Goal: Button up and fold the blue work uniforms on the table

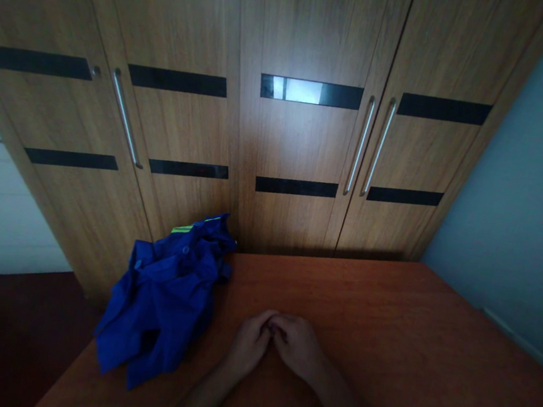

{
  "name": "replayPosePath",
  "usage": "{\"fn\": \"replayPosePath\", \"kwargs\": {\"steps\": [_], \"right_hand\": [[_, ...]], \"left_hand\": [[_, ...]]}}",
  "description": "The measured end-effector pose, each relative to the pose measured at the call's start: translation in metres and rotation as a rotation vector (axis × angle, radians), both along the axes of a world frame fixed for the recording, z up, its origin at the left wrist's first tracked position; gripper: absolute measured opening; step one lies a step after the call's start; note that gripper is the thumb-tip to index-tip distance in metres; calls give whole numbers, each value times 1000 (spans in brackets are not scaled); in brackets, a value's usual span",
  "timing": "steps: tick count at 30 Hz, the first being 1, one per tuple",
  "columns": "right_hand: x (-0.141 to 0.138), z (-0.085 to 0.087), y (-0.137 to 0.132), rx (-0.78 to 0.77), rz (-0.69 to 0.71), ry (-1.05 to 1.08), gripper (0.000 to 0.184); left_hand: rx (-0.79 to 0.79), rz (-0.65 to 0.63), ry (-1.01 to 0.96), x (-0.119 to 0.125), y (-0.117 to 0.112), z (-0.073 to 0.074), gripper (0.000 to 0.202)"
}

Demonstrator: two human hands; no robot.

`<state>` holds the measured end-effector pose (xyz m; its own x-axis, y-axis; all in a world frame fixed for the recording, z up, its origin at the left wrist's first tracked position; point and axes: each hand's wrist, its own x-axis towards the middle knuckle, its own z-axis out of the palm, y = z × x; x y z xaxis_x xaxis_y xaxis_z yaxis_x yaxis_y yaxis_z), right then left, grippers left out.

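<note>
My left hand (250, 343) and my right hand (299, 347) rest together on the reddish-brown wooden table (383, 340). Their curled fingers meet and touch in the middle, and both hands are closed. Nothing shows in either of them, though the palms face away from view. To the left of my hands lies a crumpled blue garment (163, 309) with buttons and a yellow-green stripe at its far end. Neither hand touches the garment, and part of it hangs over the table's left edge.
Behind the table stands a wooden wardrobe (300, 143) with dark horizontal strips and metal handles (359, 145). A pale blue wall (526, 219) borders the table on the right. A white door (4, 199) and dark red floor (1, 327) appear at the left.
</note>
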<state>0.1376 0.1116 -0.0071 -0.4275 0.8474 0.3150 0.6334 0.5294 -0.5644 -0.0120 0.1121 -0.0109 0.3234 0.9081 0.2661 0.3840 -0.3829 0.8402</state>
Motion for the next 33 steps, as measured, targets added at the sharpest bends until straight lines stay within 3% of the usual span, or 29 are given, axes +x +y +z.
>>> {"fn": "replayPosePath", "kwargs": {"steps": [15, 33], "right_hand": [[-2, 3, -2, -15, 15, 73, 26], [-8, -3, 4, -252, 77, 466, 25]], "left_hand": [[-10, 18, -57, 0, 2, -6, 41], [-17, 45, -107, 0, 5, -7, 30]]}}
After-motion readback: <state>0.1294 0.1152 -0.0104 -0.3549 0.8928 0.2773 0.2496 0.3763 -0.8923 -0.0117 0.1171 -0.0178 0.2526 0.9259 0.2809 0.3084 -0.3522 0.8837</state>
